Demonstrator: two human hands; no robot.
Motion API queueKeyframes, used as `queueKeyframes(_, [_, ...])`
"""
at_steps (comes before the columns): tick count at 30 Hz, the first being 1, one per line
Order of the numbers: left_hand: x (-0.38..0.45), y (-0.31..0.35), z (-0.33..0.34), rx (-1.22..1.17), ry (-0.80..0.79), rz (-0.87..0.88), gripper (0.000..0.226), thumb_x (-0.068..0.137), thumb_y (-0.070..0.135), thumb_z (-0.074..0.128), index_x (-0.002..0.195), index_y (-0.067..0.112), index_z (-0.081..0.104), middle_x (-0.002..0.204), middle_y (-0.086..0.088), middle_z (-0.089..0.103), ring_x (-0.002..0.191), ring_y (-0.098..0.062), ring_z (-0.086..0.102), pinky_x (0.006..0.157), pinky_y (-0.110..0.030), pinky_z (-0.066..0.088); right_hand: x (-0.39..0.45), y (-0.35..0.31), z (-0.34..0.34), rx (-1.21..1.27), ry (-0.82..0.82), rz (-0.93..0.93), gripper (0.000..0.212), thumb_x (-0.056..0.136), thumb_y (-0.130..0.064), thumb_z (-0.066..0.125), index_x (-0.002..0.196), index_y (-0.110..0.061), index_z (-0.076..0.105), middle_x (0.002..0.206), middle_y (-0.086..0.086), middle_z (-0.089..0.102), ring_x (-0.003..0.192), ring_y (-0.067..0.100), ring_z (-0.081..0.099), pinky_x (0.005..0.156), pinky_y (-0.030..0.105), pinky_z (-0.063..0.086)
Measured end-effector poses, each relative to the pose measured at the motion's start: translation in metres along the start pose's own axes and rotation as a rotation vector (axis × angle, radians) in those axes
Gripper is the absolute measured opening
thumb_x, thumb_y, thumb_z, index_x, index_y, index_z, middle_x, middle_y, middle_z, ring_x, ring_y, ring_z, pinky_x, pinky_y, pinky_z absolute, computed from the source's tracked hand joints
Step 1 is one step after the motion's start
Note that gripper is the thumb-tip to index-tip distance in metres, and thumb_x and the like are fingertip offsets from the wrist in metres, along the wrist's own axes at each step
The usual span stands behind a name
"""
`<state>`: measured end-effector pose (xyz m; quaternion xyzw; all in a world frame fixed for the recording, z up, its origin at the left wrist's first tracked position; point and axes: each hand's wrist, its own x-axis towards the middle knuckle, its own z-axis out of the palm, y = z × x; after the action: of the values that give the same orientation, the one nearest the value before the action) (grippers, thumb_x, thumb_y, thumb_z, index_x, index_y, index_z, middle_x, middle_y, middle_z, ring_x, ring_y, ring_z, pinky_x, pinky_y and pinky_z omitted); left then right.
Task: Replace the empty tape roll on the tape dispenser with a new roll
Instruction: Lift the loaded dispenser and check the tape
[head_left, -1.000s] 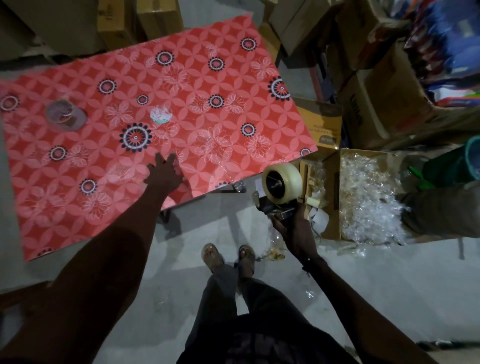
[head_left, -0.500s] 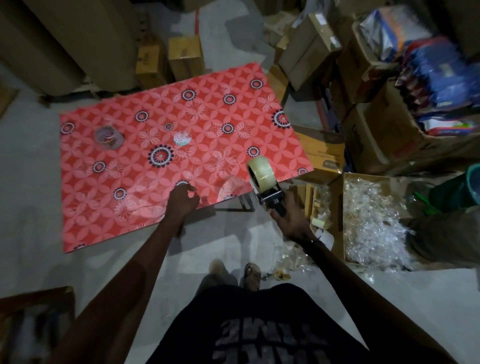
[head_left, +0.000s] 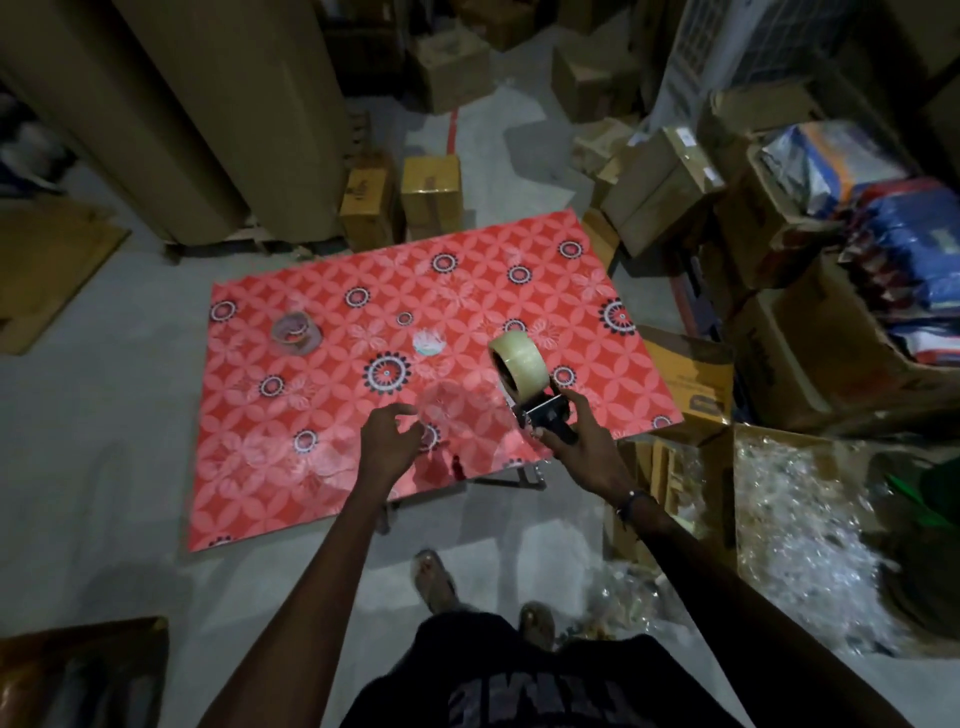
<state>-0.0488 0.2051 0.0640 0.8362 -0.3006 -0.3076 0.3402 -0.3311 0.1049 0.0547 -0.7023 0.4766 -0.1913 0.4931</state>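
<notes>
My right hand grips the black handle of the tape dispenser above the near right part of the red patterned table. A full pale roll of tape sits on the dispenser, its edge turned toward me. My left hand hovers over the table's near edge, left of the dispenser, fingers curled and apart, holding nothing. A thin, nearly bare tape roll lies flat on the far left of the table. A small round white and teal piece lies near the table's middle.
Cardboard boxes are stacked to the right and behind the table. An open box of clear plastic wrap stands at my right. Tall brown rolls lean at the back left. My sandalled feet stand on grey concrete floor.
My right hand has lifted the dispenser from beside the box up over the table's right part. My left hand has come off the table top. My head has pulled back, widening the view.
</notes>
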Motion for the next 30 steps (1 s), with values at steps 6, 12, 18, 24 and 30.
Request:
queueKeyframes(6, [0.058,0.003,-0.038,-0.096,0.083,0.022,0.011,0.093,0.014,0.070,0.102,0.013,0.076,0.115,-0.007,0.077,0.109,-0.022,0.071,0.093,-0.032,0.052,0.055,-0.041,0.030,0.357,-0.062,0.157,0.053,0.100,-0.016,0.073,0.149,-0.013,0.052,0.111,0.016,0.076,0.064,0.007,0.070,0.057,0.021,0.054])
queueKeyframes(12, [0.108,0.014,-0.081,-0.219,0.203,0.027,0.014,0.098,0.022,0.065,0.103,0.014,0.075,0.109,-0.004,0.076,0.100,-0.020,0.067,0.085,-0.029,0.044,0.092,-0.089,0.063,0.835,-0.213,0.256,0.039,0.107,-0.016,0.054,0.140,0.003,0.056,0.105,0.026,0.074,0.061,0.019,0.061,0.053,0.023,0.054])
queueKeyframes(18, [0.137,0.016,-0.094,-0.283,0.204,-0.019,0.022,0.102,0.027,0.061,0.112,0.012,0.073,0.109,0.000,0.070,0.099,-0.017,0.060,0.085,-0.028,0.040,0.128,-0.111,0.075,0.977,-0.253,0.230,0.048,0.111,-0.034,0.042,0.140,0.000,0.057,0.101,0.021,0.073,0.061,0.019,0.060,0.052,0.025,0.052])
queueKeyframes(24, [0.155,0.026,-0.078,-0.271,0.205,-0.023,0.020,0.102,0.020,0.059,0.109,0.010,0.075,0.101,0.000,0.069,0.096,-0.021,0.062,0.083,-0.029,0.039,0.164,-0.102,0.049,0.536,-0.138,0.159,0.043,0.114,-0.047,0.036,0.150,-0.026,0.046,0.115,0.018,0.070,0.079,0.022,0.066,0.063,0.031,0.054])
queueKeyframes(30, [0.170,0.045,-0.048,-0.179,0.233,0.058,0.008,0.098,0.013,0.065,0.100,0.011,0.073,0.112,-0.010,0.071,0.104,-0.024,0.067,0.087,-0.026,0.042,0.204,-0.063,0.023,0.162,-0.022,-0.056,0.039,0.112,-0.032,0.049,0.148,-0.034,0.033,0.109,0.001,0.069,0.071,-0.007,0.062,0.064,0.020,0.049])
